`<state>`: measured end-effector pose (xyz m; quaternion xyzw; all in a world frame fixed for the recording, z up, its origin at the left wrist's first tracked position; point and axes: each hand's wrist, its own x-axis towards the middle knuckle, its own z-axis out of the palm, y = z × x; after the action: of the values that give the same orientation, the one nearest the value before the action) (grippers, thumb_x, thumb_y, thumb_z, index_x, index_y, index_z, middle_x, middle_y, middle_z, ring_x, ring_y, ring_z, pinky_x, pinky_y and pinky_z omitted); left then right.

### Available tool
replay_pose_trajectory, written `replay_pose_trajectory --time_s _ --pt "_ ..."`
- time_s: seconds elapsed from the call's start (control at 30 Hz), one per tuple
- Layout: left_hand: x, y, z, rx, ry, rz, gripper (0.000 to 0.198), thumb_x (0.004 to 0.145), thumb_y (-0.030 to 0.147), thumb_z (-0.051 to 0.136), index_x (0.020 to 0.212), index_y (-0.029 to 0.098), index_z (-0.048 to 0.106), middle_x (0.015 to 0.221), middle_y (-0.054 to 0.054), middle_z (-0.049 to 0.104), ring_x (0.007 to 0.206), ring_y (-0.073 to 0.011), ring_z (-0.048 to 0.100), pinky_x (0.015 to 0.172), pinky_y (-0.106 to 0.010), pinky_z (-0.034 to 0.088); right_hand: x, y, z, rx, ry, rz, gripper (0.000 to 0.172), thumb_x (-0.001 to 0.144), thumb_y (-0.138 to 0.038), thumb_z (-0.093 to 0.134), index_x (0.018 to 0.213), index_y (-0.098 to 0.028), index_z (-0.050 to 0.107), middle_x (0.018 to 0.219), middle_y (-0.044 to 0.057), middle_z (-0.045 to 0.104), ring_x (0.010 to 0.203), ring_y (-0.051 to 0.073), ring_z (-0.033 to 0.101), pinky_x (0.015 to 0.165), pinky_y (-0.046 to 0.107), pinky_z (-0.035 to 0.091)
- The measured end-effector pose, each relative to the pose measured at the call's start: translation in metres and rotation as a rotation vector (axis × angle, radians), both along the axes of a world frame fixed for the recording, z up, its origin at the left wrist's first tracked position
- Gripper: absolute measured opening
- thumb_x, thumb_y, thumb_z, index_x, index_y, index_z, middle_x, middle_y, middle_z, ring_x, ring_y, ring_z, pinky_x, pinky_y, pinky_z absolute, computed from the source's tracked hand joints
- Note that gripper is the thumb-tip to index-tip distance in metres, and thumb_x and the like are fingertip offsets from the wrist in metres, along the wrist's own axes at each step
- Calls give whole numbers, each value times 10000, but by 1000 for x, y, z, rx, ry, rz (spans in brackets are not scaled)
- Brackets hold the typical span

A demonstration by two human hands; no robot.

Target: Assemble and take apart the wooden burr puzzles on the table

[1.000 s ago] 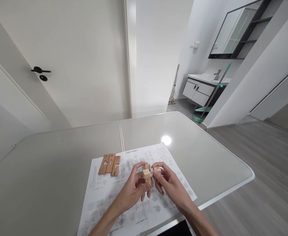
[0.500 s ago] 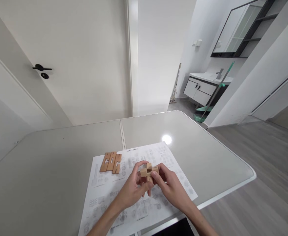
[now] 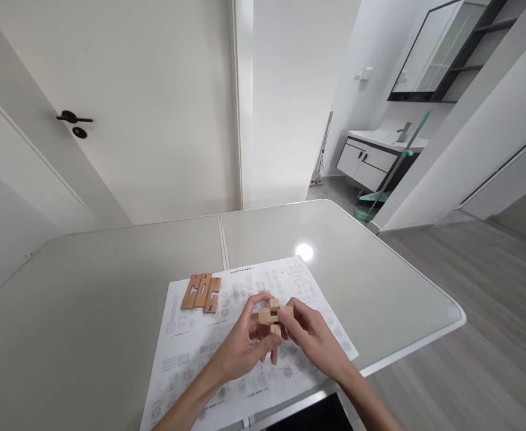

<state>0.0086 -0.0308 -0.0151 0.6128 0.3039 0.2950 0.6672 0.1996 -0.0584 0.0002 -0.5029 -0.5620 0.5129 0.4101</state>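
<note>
Between my two hands is a wooden burr puzzle (image 3: 268,315) of pale interlocking pieces, held above a printed sheet. My left hand (image 3: 250,344) grips it from the left, its thumb at the lower piece and its index finger behind the top. From the right, my right hand (image 3: 307,326) pinches the puzzle with thumb and fingers; part of the wood is hidden there. Beneath both hands lies the white instruction sheet (image 3: 186,353) with small grey diagrams. On its upper left rest three flat brown wooden pieces (image 3: 202,291), numbered and notched, side by side.
The grey table (image 3: 87,323) has a pale rim and a seam running across it. Beyond it stands a white door (image 3: 168,108) with a black handle (image 3: 74,118). At the right back are a washbasin cabinet (image 3: 371,158), a mop (image 3: 323,146) and a green dustpan (image 3: 364,214).
The puzzle's pieces have shifted slightly: the crosswise piece sits a little differently and a gap shows above the lower piece. My right thumb has moved slightly right. The view has tilted slightly.
</note>
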Motion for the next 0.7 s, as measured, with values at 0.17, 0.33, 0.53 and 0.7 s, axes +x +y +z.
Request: replay_pose_trajectory --time_s 0.17,0.33,0.53,0.7 --pt "1 -1 -2 -5 -33 12 604 983 416 662 1428 259 286 779 30 641 609 -116 622 590 -248 456 -6 -1 -1 -11 106 -13 439 998 -579 542 750 -230 445 658 -46 495 608 130 410 580 267 331" --pt "1 -1 -1 -10 -61 28 588 990 401 655 1427 260 287 783 28 647 586 -115 626 564 -242 474 -13 -1 -3 28 137 -64 434 1001 -567 537 745 -229 449 656 -45 485 605 131 415 578 270 342" --pt "1 -2 0 -12 -109 7 599 967 391 692 1399 254 301 670 62 624 562 -131 622 569 -254 488 -13 0 -9 111 16 -117 449 1004 -541 524 697 -225 435 647 -43 452 609 133 399 586 271 337" --pt "-1 -3 6 -10 -58 -1 588 978 370 676 1409 253 293 657 55 647 583 -128 595 626 -275 505 -15 1 -12 68 65 -88 467 1014 -549 502 687 -230 402 620 -54 421 591 129 375 576 271 316"
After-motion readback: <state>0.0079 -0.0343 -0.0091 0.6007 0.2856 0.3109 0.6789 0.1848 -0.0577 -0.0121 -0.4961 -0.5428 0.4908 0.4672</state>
